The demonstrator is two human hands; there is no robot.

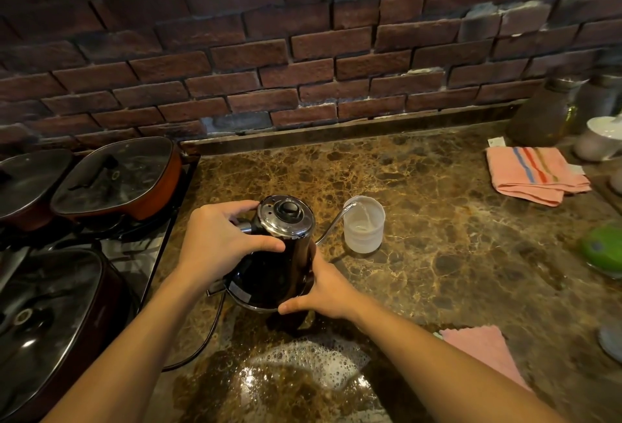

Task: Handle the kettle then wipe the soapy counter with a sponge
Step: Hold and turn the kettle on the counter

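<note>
A black gooseneck kettle (276,267) with a steel lid is tilted to the right over the brown marble counter (437,220). Water runs from its thin spout into a translucent plastic cup (364,224). My left hand (218,241) grips the kettle's handle and upper side. My right hand (323,291) holds the kettle near its base. A patch of soapy foam (309,358) lies on the counter just in front of the kettle. No sponge is clearly seen; a green object (602,249) at the right edge is blurred.
Lidded pans (117,177) sit on the stove at left, and a black cord (205,338) trails from the kettle. A striped pink towel (535,173) lies at back right, a pink cloth (478,348) at front right. Jars and white bowls crowd the right edge.
</note>
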